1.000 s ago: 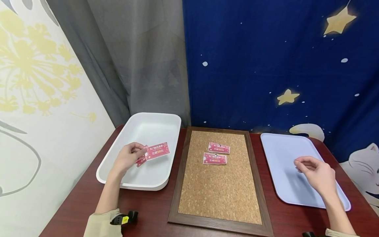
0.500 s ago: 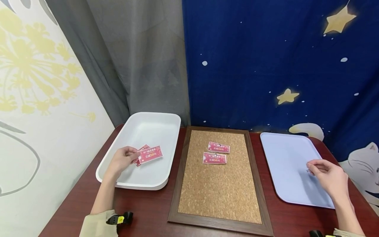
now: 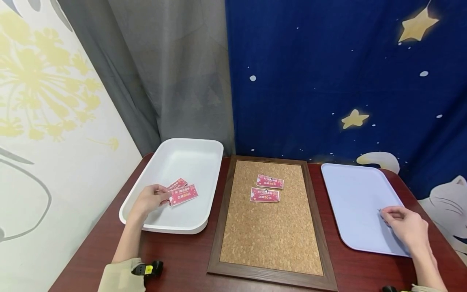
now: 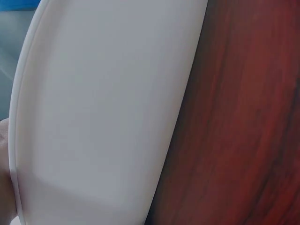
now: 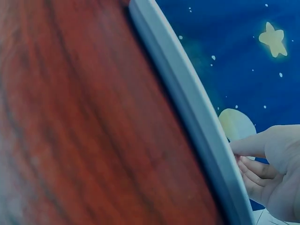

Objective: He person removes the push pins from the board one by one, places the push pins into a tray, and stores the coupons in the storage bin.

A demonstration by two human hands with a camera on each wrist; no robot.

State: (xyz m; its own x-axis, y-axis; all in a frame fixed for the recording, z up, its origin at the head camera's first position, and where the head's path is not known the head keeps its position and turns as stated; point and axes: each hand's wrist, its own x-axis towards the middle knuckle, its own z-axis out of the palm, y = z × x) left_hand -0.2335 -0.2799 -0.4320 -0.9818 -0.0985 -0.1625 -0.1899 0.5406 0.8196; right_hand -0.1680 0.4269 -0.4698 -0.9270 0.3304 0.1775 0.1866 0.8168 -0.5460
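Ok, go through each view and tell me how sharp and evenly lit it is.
Head view: sharp, evenly lit, soft shadows only; the coupon in the left hand is readable as print. Left wrist view: very close and blurred, just the white bin wall and table. Right wrist view: soft too, blue tray rim smeared, right hand at the edge.

Table dark reddish wood, visible grain. Left tub plain white. Two coupons in it pinkish red, yellow and white print. Same colours on two coupons pinned to corkboard, speckled tan cork, dark brown frame. Right tray pale lavender blue. Backdrop deep navy, yellow stars, white dots, white cat in corner. Curtain plain grey. Left wall cream, yellow flower print, grey lines. Sleeve beige.
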